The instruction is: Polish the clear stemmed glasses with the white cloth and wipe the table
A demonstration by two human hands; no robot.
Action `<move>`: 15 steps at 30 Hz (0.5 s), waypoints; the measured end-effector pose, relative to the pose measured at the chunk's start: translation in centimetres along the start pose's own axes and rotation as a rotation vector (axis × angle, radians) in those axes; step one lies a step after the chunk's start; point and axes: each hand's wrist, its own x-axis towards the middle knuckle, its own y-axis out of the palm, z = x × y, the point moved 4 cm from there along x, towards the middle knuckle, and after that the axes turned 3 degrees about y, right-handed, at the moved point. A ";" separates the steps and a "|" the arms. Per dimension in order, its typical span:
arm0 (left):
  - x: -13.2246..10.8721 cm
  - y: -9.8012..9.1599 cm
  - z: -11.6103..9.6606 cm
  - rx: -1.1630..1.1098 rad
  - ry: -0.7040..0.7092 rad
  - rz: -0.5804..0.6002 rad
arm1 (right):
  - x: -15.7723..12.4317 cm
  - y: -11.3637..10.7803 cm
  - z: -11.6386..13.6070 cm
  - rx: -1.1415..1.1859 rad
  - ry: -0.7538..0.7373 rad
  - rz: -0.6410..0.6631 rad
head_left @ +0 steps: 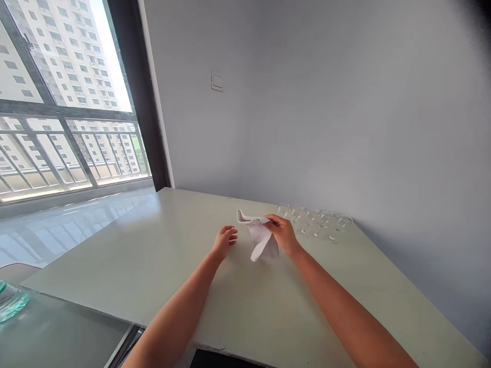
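Observation:
A white cloth point(260, 236) hangs in loose folds above the tabletop, pinched near its upper right edge by my right hand point(282, 233). To the left of the cloth is my left hand point(225, 241), apart from it, its fingers loosely curled with gaps between them and nothing seen in them. Several clear stemmed glasses point(324, 221) stand in a group behind and to the right of my right hand, close to the wall.
The pale table point(153, 266) meets a grey wall point(326, 112) at the back. A clear greenish glass vessel point(13, 302) stands at the far left on a lower surface. Beyond is a large window point(72, 122) with railings. A dark object point(222, 359) shows at the bottom edge.

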 end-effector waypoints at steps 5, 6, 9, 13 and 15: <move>0.5 -2.0 -1.0 0.070 0.082 -0.175 | -2.7 0.0 1.4 -0.120 -0.173 0.203; 0.5 -2.3 -1.4 0.096 0.107 -0.219 | -3.8 0.3 0.9 -0.166 -0.162 0.291; 0.3 -2.3 -2.4 0.177 0.200 -0.323 | -6.9 0.2 -1.7 -0.234 -0.018 0.476; -1.5 1.4 -2.3 0.573 0.355 -0.083 | -9.0 -2.5 -5.6 -0.151 0.217 0.307; -3.0 4.6 -0.7 0.954 0.462 0.257 | -9.4 -3.7 -7.5 -0.087 0.298 0.187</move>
